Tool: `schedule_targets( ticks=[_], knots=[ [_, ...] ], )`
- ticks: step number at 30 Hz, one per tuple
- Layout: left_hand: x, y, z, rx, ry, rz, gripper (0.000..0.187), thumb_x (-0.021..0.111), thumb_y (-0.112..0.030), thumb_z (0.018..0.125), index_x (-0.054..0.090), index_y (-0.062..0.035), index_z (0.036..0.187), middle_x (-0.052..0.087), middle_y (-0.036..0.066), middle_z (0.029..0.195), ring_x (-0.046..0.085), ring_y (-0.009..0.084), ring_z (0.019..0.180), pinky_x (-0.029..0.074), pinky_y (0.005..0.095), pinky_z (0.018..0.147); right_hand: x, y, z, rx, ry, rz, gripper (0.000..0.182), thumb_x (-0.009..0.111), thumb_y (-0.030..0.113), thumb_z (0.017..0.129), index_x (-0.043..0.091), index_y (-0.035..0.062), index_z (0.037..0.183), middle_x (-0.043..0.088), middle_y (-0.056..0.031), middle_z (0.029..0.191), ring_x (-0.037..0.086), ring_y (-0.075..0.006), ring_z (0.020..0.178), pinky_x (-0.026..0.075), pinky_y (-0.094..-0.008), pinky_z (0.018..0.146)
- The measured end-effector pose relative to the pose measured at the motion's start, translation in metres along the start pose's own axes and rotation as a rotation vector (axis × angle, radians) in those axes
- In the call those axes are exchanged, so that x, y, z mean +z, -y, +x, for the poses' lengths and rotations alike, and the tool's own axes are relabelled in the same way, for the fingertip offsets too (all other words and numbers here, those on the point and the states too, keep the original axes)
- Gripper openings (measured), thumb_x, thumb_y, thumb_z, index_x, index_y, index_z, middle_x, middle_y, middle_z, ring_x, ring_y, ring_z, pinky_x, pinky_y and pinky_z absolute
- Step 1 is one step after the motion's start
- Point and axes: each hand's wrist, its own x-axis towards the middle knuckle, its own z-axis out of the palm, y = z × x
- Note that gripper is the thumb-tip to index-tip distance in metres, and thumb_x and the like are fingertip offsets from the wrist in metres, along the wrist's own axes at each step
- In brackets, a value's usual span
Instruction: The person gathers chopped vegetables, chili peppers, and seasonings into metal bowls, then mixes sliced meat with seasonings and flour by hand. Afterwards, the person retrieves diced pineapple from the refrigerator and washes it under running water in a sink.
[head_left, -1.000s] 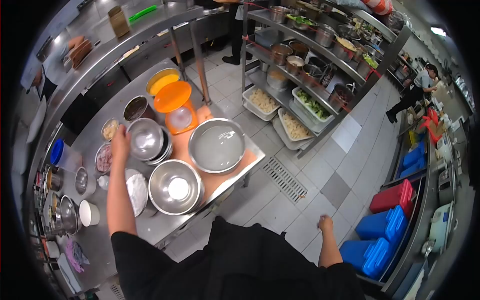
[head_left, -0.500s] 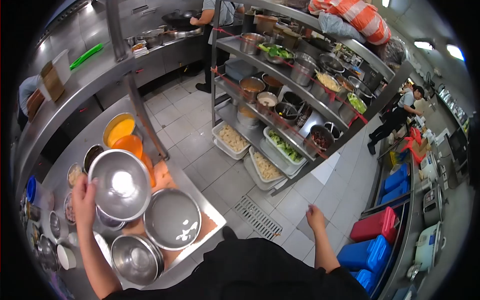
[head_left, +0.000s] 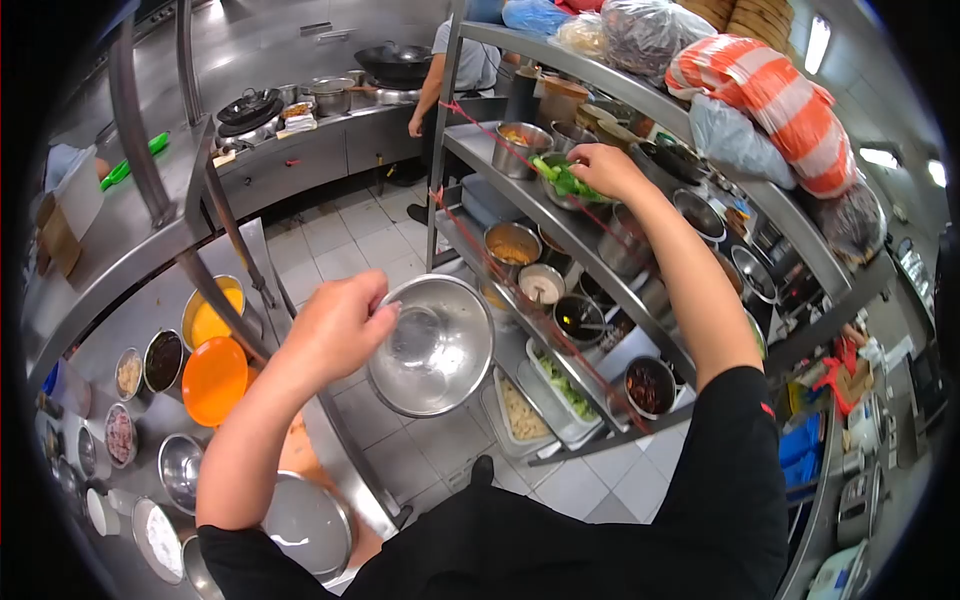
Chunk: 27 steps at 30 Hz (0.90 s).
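Observation:
An empty steel bowl (head_left: 432, 345) hangs over the floor in front of the shelf, its rim pinched by my left hand (head_left: 345, 325). My right hand (head_left: 610, 172) reaches to the rack's upper food shelf and touches green leafy vegetables (head_left: 566, 182) in a metal container. Its fingertips are partly lost among the greens, so what they grip is hard to make out. Beside that container stands a steel pot (head_left: 521, 150) with orange-coloured food.
The metal rack (head_left: 570, 232) has pots on several levels and red string along its edges. Plastic bags (head_left: 750, 110) lie on its top. On the left, a steel counter (head_left: 95, 350) holds an orange bowl (head_left: 215, 381) and several food bowls. A person (head_left: 468, 60) stands behind the rack.
The view has turned and come closer to the rack. My left hand has carried the bowl from over the counter to before the rack. My right hand has risen into the greens.

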Motion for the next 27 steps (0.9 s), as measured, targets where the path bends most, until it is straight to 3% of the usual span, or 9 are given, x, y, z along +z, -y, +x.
schedule_targets(
  ticks=[5, 7, 8, 9, 11, 12, 13, 16, 27],
  knots=[
    [0.047, -0.008, 0.071, -0.091, 0.028, -0.038, 0.029, 0.066, -0.022, 0.086, 0.05, -0.0002, 0.076, 0.051, 0.014, 0.059, 0.047, 0.0219, 0.055, 0.041, 0.0364, 0.054, 0.062, -0.057, 0.095, -0.131, 0.455, -0.078, 0.032, 0.069, 0.03, 0.076, 0.071, 0.0118, 0.103, 0.071, -0.014, 0.099, 0.067, -0.0304, 0.095, 0.052, -0.042, 0.084],
    [0.066, -0.006, 0.094, -0.098, 0.014, -0.067, 0.029, 0.066, -0.021, 0.086, 0.049, -0.0003, 0.076, 0.049, 0.012, 0.058, 0.045, 0.0189, 0.054, 0.04, 0.0352, 0.053, 0.071, -0.06, 0.097, -0.189, 0.495, 0.024, 0.032, 0.071, 0.029, 0.075, 0.07, 0.0101, 0.1, 0.071, -0.0132, 0.093, 0.067, -0.0303, 0.09, 0.051, -0.0417, 0.082],
    [0.072, -0.007, 0.103, -0.106, 0.016, -0.068, 0.029, 0.066, -0.021, 0.086, 0.049, -0.0003, 0.076, 0.049, 0.012, 0.058, 0.045, 0.0189, 0.054, 0.04, 0.0352, 0.053, 0.071, -0.065, 0.101, -0.244, 0.473, 0.016, 0.025, 0.069, 0.027, 0.076, 0.067, 0.0091, 0.094, 0.069, -0.0109, 0.086, 0.067, -0.0263, 0.08, 0.052, -0.04, 0.071],
    [0.075, -0.008, 0.114, -0.154, 0.045, -0.058, 0.028, 0.065, -0.023, 0.086, 0.05, -0.0002, 0.078, 0.053, 0.015, 0.061, 0.051, 0.0252, 0.057, 0.043, 0.0386, 0.057, 0.066, -0.065, 0.106, -0.25, 0.477, 0.021, 0.025, 0.069, 0.027, 0.076, 0.067, 0.0091, 0.094, 0.069, -0.0109, 0.086, 0.067, -0.0263, 0.08, 0.052, -0.04, 0.071],
    [0.083, -0.007, 0.135, -0.188, 0.075, -0.043, 0.028, 0.064, -0.024, 0.086, 0.052, 0.0, 0.08, 0.058, 0.017, 0.064, 0.057, 0.0315, 0.06, 0.046, 0.0421, 0.06, 0.047, -0.069, 0.109, 0.015, 0.655, 0.178, 0.019, 0.066, 0.025, 0.078, 0.065, 0.0094, 0.088, 0.068, -0.0083, 0.085, 0.066, -0.0201, 0.073, 0.052, -0.0372, 0.059],
    [0.089, -0.004, 0.146, -0.181, 0.048, -0.074, 0.027, 0.065, -0.023, 0.086, 0.05, -0.001, 0.078, 0.052, 0.012, 0.06, 0.05, 0.0224, 0.058, 0.042, 0.0377, 0.056, 0.039, -0.072, 0.108, 0.022, 0.665, 0.246, 0.014, 0.061, 0.022, 0.082, 0.061, 0.0089, 0.085, 0.067, -0.0052, 0.086, 0.066, -0.0151, 0.069, 0.051, -0.0326, 0.053],
    [0.094, -0.002, 0.158, -0.171, 0.024, -0.108, 0.028, 0.066, -0.021, 0.085, 0.049, -0.0019, 0.075, 0.046, 0.006, 0.057, 0.043, 0.0134, 0.056, 0.038, 0.0333, 0.052, 0.032, -0.078, 0.107, 0.033, 0.657, 0.244, 0.014, 0.061, 0.022, 0.082, 0.061, 0.0089, 0.085, 0.067, -0.0052, 0.086, 0.066, -0.0151, 0.069, 0.051, -0.0326, 0.053],
    [0.103, 0.002, 0.193, -0.176, 0.069, -0.18, 0.028, 0.067, -0.02, 0.086, 0.048, -0.0038, 0.074, 0.047, 0.002, 0.057, 0.043, 0.01, 0.054, 0.037, 0.0309, 0.049, 0.017, -0.097, 0.103, 0.006, 0.702, 0.656, 0.013, 0.055, 0.014, 0.087, 0.06, 0.005, 0.095, 0.068, -0.0043, 0.092, 0.065, -0.014, 0.073, 0.054, -0.0286, 0.057],
    [0.124, 0.041, 0.311, -0.104, 0.391, -0.449, 0.031, 0.067, -0.018, 0.088, 0.044, -0.0071, 0.07, 0.047, -0.003, 0.057, 0.046, 0.0059, 0.048, 0.036, 0.0263, 0.044, -0.012, -0.101, 0.074, 0.03, 0.548, 1.219, 0.018, 0.057, 0.011, 0.092, 0.058, -0.0025, 0.103, 0.066, -0.014, 0.101, 0.067, -0.0184, 0.085, 0.056, -0.0294, 0.075]
  ],
)
